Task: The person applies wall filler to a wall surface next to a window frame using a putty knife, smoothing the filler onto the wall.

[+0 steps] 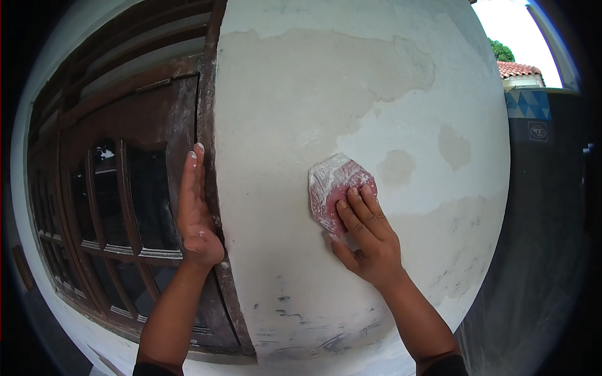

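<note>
A reddish, many-sided pad (pixel 329 188) smeared with white lies flat against the wall (pixel 269 125). The fingers of my right hand (pixel 370 235) press on its lower right part, with the thumb at its lower edge. The wall has white and beige patches, and dark marks show low down. My left hand (pixel 199 219) rests upright against the brown wooden frame (pixel 210 94), fingers extended and empty, with white specks on the fingertips and thumb.
Left of the frame is a dark wooden window (pixel 119 188) with glass panes and slats above. Beyond the wall's right edge stands a dark panel (pixel 533 207) with a blue patterned strip (pixel 528 104). A tiled roof (pixel 519 69) shows farther back.
</note>
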A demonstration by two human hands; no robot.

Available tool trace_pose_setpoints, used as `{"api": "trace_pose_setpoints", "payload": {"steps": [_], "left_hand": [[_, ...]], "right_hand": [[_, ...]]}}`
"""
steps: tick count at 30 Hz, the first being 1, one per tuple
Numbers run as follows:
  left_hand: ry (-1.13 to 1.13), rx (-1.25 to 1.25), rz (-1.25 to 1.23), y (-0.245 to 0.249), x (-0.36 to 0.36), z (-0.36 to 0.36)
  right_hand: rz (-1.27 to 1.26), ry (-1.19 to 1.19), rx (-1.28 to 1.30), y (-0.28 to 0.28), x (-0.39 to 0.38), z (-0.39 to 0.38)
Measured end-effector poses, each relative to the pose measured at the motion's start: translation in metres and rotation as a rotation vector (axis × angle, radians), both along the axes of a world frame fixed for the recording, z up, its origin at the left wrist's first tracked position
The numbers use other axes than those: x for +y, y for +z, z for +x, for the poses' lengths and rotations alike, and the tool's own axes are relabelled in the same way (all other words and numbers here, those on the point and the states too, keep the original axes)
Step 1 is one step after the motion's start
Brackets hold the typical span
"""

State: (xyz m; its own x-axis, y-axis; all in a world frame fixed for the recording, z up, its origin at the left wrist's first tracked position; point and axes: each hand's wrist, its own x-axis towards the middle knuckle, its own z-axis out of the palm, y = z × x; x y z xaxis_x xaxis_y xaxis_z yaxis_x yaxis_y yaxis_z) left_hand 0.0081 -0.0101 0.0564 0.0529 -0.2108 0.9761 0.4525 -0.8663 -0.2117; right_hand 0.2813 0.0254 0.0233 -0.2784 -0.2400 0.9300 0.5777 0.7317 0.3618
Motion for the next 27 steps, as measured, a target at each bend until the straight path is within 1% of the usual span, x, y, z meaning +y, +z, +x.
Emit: {"api": "trace_pose_setpoints", "payload": {"steps": [2,4,7,10,14,16,19,21,23,27], "left_hand": [[0.000,-0.007,0.002,0.000,0.000,0.001],[-0.022,-0.025,-0.009,0.000,0.001,0.002],[-0.004,-0.016,-0.026,-0.001,0.000,0.001],[0.013,-0.011,-0.028,-0.001,-0.001,0.001],[0.008,-0.027,-0.033,-0.001,-0.001,0.002],[0.001,-0.007,-0.019,-0.002,0.001,0.000],[-0.002,-0.014,-0.021,-0.001,0.000,0.002],[-0.003,-0.017,-0.026,-0.001,-0.001,0.003],[-0.004,-0.021,-0.026,-0.001,-0.001,0.002],[-0.010,-0.019,-0.034,-0.002,0.001,-0.001]], "right_hand": [[-0.014,-0.024,-0.011,-0.006,0.000,0.002],[-0.031,0.000,0.016,-0.013,-0.003,0.007],[-0.002,0.026,0.057,-0.009,-0.002,0.008],[0.016,0.031,0.038,0.006,-0.002,0.004],[-0.019,-0.009,0.000,0.001,0.000,0.009],[-0.003,0.024,0.018,-0.006,0.001,0.018],[0.055,0.045,0.050,0.003,0.002,0.018],[0.061,0.045,0.032,0.012,0.001,0.013],[0.000,0.003,-0.037,0.015,0.001,0.010],[0.000,-0.008,-0.029,0.000,0.003,0.021]]}}
